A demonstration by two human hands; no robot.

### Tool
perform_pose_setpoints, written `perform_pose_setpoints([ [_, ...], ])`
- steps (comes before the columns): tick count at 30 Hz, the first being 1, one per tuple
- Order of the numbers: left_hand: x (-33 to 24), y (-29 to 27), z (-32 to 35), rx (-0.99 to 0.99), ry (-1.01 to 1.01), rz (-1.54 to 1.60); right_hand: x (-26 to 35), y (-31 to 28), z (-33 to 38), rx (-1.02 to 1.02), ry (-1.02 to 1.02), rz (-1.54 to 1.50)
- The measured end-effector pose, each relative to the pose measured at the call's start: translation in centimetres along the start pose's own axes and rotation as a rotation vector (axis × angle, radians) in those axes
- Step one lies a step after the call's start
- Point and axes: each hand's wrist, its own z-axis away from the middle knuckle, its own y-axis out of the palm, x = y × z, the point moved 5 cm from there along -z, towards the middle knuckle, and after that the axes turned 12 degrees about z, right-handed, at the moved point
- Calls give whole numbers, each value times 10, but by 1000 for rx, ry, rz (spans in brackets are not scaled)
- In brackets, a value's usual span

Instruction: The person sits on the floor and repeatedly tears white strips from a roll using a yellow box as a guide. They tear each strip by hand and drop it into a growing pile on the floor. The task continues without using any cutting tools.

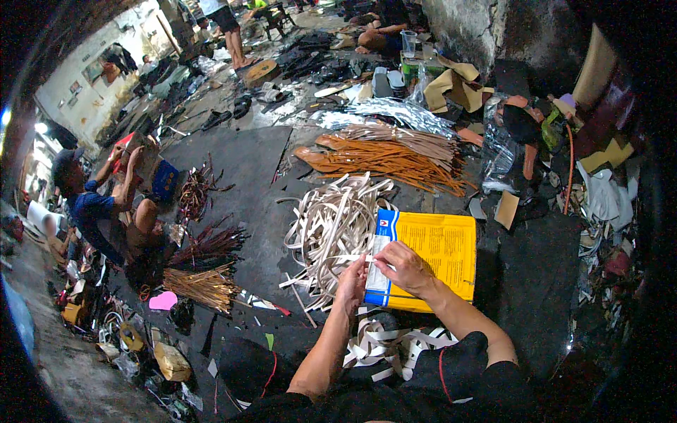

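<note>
A pale off-white strap (370, 259) runs between my hands, pinched at both sides. My left hand (351, 283) is closed on it at the left edge of a yellow box-like container (441, 247) with a blue and white end. Over that container, my right hand (405, 270) pinches the strap with thumb and fingertips. Just beyond my left hand lies a tangled heap of off-white straps (331, 225), partly covered by the container's left side. More short white strips (395, 349) lie close to me, between my knees.
Bundles of orange-brown straps (388, 161), tan and silvery strips lie beyond the heap. A person (99, 211) sits at left, beside bundles of brown strips (201, 287). Scraps (606, 190) crowd the right side. Other people are farther back.
</note>
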Motion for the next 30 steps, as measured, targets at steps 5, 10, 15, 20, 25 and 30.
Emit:
perform_pose_setpoints([
  [5, -18, 56, 41, -34, 323, -337, -8, 0, 7, 2, 20, 27],
  [10, -27, 59, 49, -67, 345, -584, -5, -4, 3, -6, -7, 3],
  [15, -21, 56, 40, 1, 143, -237, -9, -2, 5, 54, 37, 11],
  [20, -7, 65, 40, 111, 206, 63, -20, 1, 15, 14, 38, 89],
  [25, -19, 55, 45, -92, 390, -510, -16, 11, 13, -16, -3, 47],
  [30, -21, 62, 53, -46, 194, -322, -13, 1, 17, 34, 30, 10],
])
